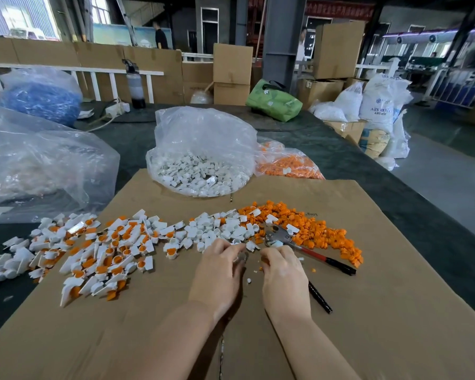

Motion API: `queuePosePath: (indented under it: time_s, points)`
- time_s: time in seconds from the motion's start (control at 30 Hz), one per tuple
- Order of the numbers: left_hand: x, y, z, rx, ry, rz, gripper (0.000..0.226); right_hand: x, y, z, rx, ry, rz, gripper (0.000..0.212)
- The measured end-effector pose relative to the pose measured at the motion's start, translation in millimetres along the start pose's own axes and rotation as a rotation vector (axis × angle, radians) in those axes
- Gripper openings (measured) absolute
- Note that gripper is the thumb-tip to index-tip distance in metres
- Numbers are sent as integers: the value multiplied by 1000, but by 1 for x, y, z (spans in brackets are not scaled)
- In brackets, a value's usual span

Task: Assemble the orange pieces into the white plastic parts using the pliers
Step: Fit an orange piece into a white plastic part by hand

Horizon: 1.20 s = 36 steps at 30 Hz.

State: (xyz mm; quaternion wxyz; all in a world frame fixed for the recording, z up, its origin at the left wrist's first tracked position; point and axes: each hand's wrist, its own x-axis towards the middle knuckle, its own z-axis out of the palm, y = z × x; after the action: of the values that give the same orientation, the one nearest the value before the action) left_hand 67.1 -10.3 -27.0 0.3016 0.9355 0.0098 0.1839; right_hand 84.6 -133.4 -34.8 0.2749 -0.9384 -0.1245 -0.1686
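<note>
Both hands sit curled just in front of the pliers (299, 246): left hand (220, 272) pinches a white part (242, 257), right hand (281, 272) nips an orange piece (264, 260). Loose orange pieces (313, 226) pile up behind the pliers.

The small pieces (307, 226) are orange; the plastic parts (220, 229) are white; the pliers (310, 249) have red and black handles; the cardboard (368, 311) is brown.

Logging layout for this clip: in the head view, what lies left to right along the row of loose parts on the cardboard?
Assembled pieces → white parts → pliers → orange pieces.
</note>
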Motion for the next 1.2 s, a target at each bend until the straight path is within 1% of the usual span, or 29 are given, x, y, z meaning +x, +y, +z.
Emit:
queuePosePath:
  time_s: [0.1, 0.23, 0.3, 0.37, 0.43, 0.6, 0.7, 0.8, 0.83, 0.93, 1.03, 1.2]
  points:
    - [1, 0, 3, 1, -25, -27, 24, 0, 0, -2, 18, -34, -32, 35]
    - [-1, -2, 1, -34, 15, -50, 12, -1, -3, -4, 58, -49, -47, 22]
    - [-2, 0, -1, -78, 37, -23, 13, -1, -5, -5, 84, -38, -37, 19]
    - [-3, 2, -1, -126, 36, -7, 20, -2, -6, -6, 94, -32, -34, 17]
    - [-3, 3, -2, -168, 28, -43, 21, -3, -6, -7, 109, -23, -44, 15]
    - [-4, 1, -4, -234, 54, -148, 8, -4, -8, -9, 144, 27, -112, 4]
    - [-5, 0, -4, -239, 90, -173, 14, -4, -9, -9, 157, 92, -148, 9]
    - [-5, -1, -4, -236, 82, -163, 30, -4, -8, -10, 161, 97, -151, 9]
    - [-5, -1, -4, -239, 77, -161, 27, -4, -7, -10, 163, 96, -149, 9]
    - [-5, 2, -4, -272, 71, -161, 11, -5, -7, -9, 176, 88, -143, 9]
    - [-7, 6, -2, -327, 77, -204, 19, -4, -6, -9, 207, 70, -116, 6]
    - [-7, 7, -3, -362, 106, -236, 14, -4, -5, -10, 306, 59, -54, 3]
